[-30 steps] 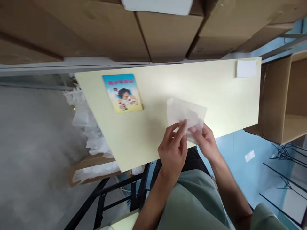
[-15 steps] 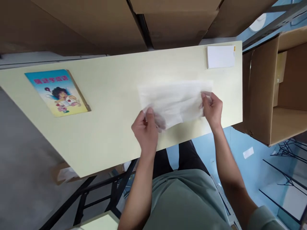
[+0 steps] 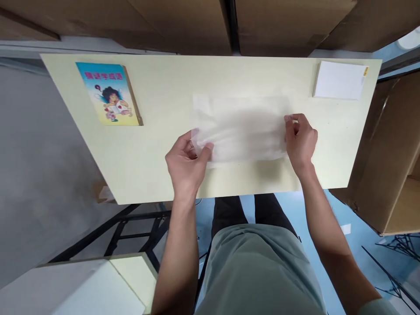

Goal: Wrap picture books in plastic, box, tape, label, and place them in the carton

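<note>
A thin, see-through white sheet (image 3: 246,127) is stretched between my hands over the cream table, lightly wrinkled; whether it is a single layer or a bag I cannot tell. My left hand (image 3: 188,164) grips its lower left corner, the thumb on the front and the fingers partly behind it. At the right edge my right hand (image 3: 300,140) pinches the sheet between thumb and bent fingers. To the left lies a book (image 3: 110,96) with a blue and yellow cover and a cartoon figure. A flat white stack (image 3: 341,81) with a small yellow mark lies at the back right.
The cream table (image 3: 157,175) spans the view. Brown cardboard boxes (image 3: 183,26) line its back edge. An open cardboard box (image 3: 387,148) stands beyond the right edge. Below left are a black metal frame (image 3: 134,236) and a pale board (image 3: 98,284).
The view has shifted, so the table sits straighter. The sheet is spread flatter and wider, with my hands farther apart. My left hand's thumb and fingers are more spread on its corner.
</note>
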Tool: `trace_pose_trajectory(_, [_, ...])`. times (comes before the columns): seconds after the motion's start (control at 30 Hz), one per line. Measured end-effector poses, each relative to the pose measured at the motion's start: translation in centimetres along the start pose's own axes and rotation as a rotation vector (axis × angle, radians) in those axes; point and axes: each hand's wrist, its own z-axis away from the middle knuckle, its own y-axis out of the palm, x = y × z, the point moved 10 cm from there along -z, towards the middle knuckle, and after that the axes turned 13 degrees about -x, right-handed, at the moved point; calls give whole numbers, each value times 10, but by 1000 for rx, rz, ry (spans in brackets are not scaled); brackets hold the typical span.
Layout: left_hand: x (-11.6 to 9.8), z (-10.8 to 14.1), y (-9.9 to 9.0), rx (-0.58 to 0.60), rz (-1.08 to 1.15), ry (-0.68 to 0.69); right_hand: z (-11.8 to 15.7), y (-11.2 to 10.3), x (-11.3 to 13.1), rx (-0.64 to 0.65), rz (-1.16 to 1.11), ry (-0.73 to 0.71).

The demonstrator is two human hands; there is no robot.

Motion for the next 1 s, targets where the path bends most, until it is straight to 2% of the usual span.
trace_pose_trajectory(0.1, [6, -3, -6, -49, -104, 44, -6, 7, 1, -18, 90, -47])
trace_pose_trajectory(0.2, [6, -2, -19, -87, -289, 89, -13, 8, 7, -8, 162, -102])
trace_pose_trajectory(0.27, [-6, 3, -32, -166, -365, 162, -13, 1, 21, -37, 187, -155])
trace_pose_trajectory(0.33, [-28, 12, -33, -233, -357, 283, -5, -3, 44, -48, 186, -232])
trace_pose_trajectory(0.4, [-49, 21, -9, -187, -306, 420, 13, 6, 69, 6, 179, -329])
trace_pose_trajectory(0.5, [-64, 33, 59, 46, -269, 562, 42, 39, 91, 121, 199, -429])
trace_pose_trajectory(0.57, [-60, 33, 93, 146, -282, 591, 52, 58, 88, 156, 224, -440])
trace_pose_trajectory(0.63, [-48, 27, 105, 193, -297, 589, 54, 68, 74, 168, 253, -435])
trace_pose_trajectory(0.7, [-35, 16, 100, 212, -311, 582, 51, 67, 56, 175, 291, -431])
trace_pose_trajectory(0.83, [-16, -2, 73, 217, -320, 573, 46, 54, 29, 175, 363, -419])
trace_pose_trajectory(1.0, [-18, 2, 73, 220, -327, 613, 48, 46, 25, 160, 410, -440])
